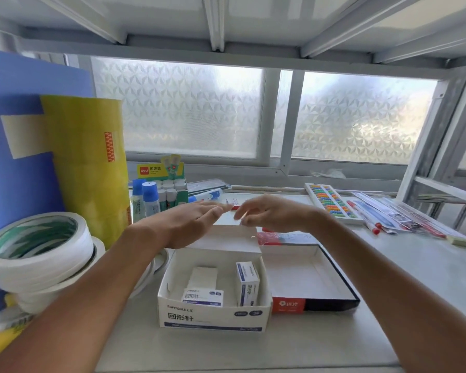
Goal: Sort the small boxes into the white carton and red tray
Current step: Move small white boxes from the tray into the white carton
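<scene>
Hands reach beyond the open white cardboard carton (213, 316) on the grey counter (253, 348): left hand (191, 222) flat, its grip apart and empty; right hand (267, 215) with fingers curled loosely, holding nothing visible. Inside the carton, one small white-and-blue box (247, 282) stands upright, another (203, 297) lies flat, long axis left-right. Red-fronted shallow tray (312, 302) sits just right of the carton.

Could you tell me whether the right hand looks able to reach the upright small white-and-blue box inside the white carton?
Probably yes. The right hand hovers beyond the open white cardboard carton, whose lid is folded back, and nothing covers the upright small white-and-blue box by its right wall.
</scene>
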